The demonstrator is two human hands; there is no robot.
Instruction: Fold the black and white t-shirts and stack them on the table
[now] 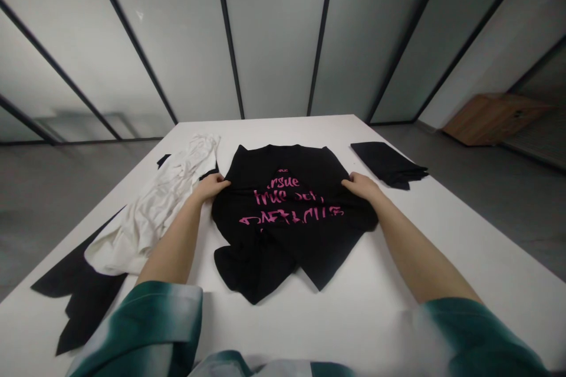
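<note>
A black T-shirt (287,235) with pink lettering lies in front of me, its lower part bunched and folded over itself. My left hand (213,186) pinches its left edge, and my right hand (361,184) pinches the right edge at about the same height. Between the hands the cloth is spread fairly wide, with creases running across the lettering. Just left of my left hand lies a crumpled white garment (150,212). To the right, beyond my right hand, is a folded black garment (387,162).
The white table (442,247) carries all the clothes. More black cloth (88,288) sticks out from under the white garment at the left. Frosted glass panels (274,35) stand behind the table, and a wooden cabinet (490,118) is on the floor at the right.
</note>
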